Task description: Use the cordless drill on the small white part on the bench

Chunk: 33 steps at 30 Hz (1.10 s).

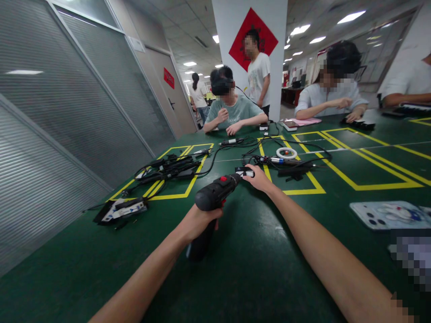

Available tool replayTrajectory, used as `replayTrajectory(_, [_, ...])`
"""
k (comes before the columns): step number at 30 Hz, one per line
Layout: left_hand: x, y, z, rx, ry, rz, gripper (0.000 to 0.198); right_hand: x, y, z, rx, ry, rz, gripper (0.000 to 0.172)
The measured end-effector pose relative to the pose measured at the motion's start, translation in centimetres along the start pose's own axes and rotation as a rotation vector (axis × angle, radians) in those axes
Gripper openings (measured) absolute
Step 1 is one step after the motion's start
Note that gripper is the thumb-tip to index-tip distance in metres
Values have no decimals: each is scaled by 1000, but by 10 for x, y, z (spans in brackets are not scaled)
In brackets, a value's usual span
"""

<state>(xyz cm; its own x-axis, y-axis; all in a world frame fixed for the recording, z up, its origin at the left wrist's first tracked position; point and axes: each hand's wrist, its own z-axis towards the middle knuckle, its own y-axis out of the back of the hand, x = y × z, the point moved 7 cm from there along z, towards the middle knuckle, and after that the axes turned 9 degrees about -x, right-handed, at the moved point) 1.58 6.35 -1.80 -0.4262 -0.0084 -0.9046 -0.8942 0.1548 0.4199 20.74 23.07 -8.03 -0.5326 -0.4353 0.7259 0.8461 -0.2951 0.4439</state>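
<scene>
Mostly black, that drill (212,193), with a bright red button (223,179) on top! At its tip, a small piece (244,172) in black and white; under the drill, deep green surface (256,269). Beyond it, yellow tape (303,192); to its right, a white ring (286,153) and a pale phone case (377,214) patterned blue and white.

A green table (266,278) bears yellow tape (387,185) and black cables (168,169); 1 phone (387,215) lies at right.

Glass partition (101,78) with, apparently, blinds (40,89); brownish door (177,96), white pillar (276,83), bright ceiling lights (300,29) beyond.
</scene>
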Motion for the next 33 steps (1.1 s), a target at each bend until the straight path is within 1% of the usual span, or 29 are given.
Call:
replayTrajectory(9, [-7, -1, -1, 7, -19, -24, 18, -1, -1, -1, -1, -1, 5, 48])
replayTrajectory(13, [-4, -1, -1, 17, -16, -12, 16, 0, 0, -1, 3, 2, 3, 48])
replayTrajectory(19, [0, -1, 1, 20, -30, -44, 23, 1, 0, -1, 4, 7, 5, 48])
replayTrajectory(26, [0, -1, 1, 24, -21, -25, 21, 0, 0, -1, 5, 4, -2, 48])
replayTrajectory(33, [-7, -3, 0, 23, -41, -23, 21, 0, -1, -1, 2, 19, -12, 48])
